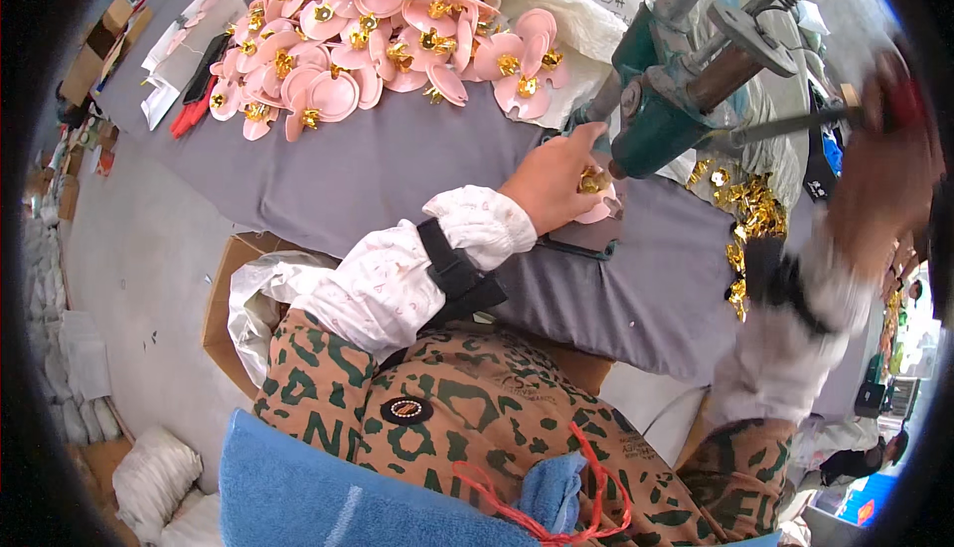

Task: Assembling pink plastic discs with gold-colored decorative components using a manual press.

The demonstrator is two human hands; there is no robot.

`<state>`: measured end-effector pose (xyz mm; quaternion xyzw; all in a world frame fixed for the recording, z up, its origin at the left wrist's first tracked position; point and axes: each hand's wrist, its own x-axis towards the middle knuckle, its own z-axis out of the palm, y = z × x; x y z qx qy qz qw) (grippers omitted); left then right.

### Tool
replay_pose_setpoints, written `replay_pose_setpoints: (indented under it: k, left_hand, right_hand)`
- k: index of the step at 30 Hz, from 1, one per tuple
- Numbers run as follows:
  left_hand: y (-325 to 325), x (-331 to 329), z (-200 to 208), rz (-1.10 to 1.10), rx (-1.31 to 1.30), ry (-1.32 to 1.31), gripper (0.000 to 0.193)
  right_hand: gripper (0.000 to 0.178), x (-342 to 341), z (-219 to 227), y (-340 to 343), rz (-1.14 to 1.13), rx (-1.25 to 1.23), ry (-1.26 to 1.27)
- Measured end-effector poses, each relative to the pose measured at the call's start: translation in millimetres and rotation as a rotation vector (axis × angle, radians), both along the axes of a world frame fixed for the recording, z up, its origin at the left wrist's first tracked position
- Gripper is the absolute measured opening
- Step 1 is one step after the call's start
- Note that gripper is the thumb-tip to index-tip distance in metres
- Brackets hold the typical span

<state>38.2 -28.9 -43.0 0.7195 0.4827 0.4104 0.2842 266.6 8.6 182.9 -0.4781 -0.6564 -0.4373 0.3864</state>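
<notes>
My left hand (558,181) pinches a pink petal piece (599,211) with a gold flower-shaped metal cap (593,180) on it. The piece sits at the foot of a green hand press (651,115), right beside its ram. Raised at the far right, my right hand (882,184) is blurred but closed round the red handle end (902,102) of the press's lever (800,126). Loose gold caps (750,211) lie heaped to the right of the press.
A big pile of pink petal pieces with gold centres (368,40) covers the back of the grey-clothed table (397,150). Red-handled scissors (194,105) and a white box (189,50) lie at left. A woven sack (566,0) is behind the press. A cardboard box (224,318) stands below the table edge.
</notes>
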Motion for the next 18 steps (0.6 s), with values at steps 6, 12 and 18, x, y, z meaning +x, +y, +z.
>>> replay_pose_setpoints:
  k: [6, 12, 18]
  left_hand:
    - [-11, -81, 8, 0.048, -0.082, 0.099, 0.067]
    - [63, -66, -5, 0.201, 0.183, 0.394, 0.056]
    - [98, -59, -29, 0.349, 0.329, 0.458, 0.044]
  right_hand:
    - [0.034, -57, 26, 72, 1.189, -0.545, 1.073]
    - [0.036, -62, 27, 67, 1.193, -0.557, 1.109]
    - [0.034, -55, 23, 77, 1.294, -0.595, 1.047]
